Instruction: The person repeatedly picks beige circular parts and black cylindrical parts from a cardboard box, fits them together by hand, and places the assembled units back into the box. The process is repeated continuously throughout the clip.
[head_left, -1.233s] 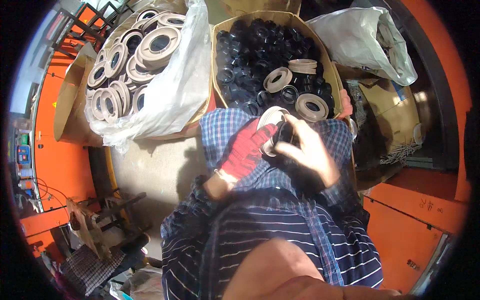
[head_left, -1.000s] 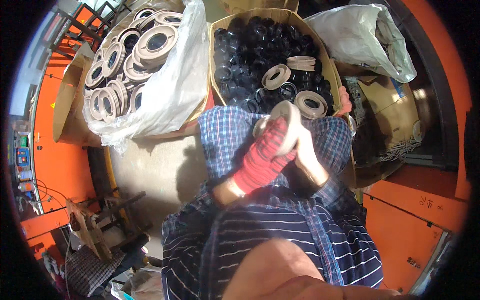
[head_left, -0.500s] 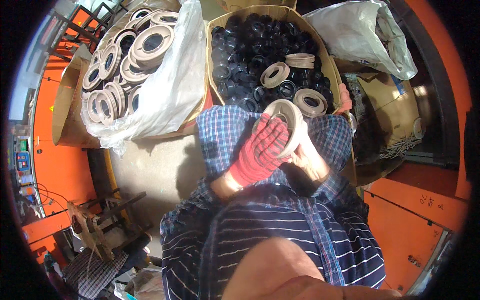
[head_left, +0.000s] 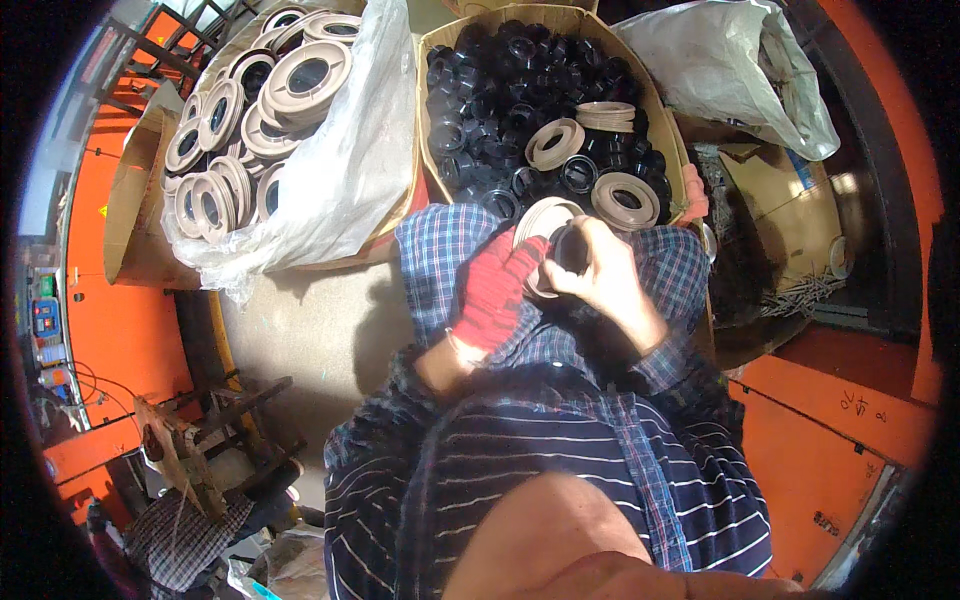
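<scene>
Over my lap, my left hand (head_left: pixel 496 295) in a red knitted glove is closed on the left side of a beige grooved plastic ring (head_left: pixel 540 215). My bare right hand (head_left: pixel 613 277) pinches a black round plastic piece (head_left: pixel 571 249) between thumb and fingers. That piece sits against the beige ring's opening; whether it is seated inside is hidden by my fingers. Just beyond my hands stands a carton (head_left: pixel 428 180) full of black plastic rings (head_left: pixel 520 100). On top of them lie more beige rings (head_left: pixel 625 201), some of them stacked.
To the left, a carton lined with a white plastic sheet (head_left: pixel 340 190) holds many beige rings with black centres (head_left: pixel 305 78). A white sack (head_left: pixel 720 75) rests at the far right, above an open carton (head_left: pixel 790 215). Orange cabinets (head_left: pixel 130 330) flank both sides; a wooden stand (head_left: pixel 190 455) is lower left.
My right hand has come from behind the beige ring to its right front and now holds a black piece. The gloved palm has moved off the ring's face to its left side.
</scene>
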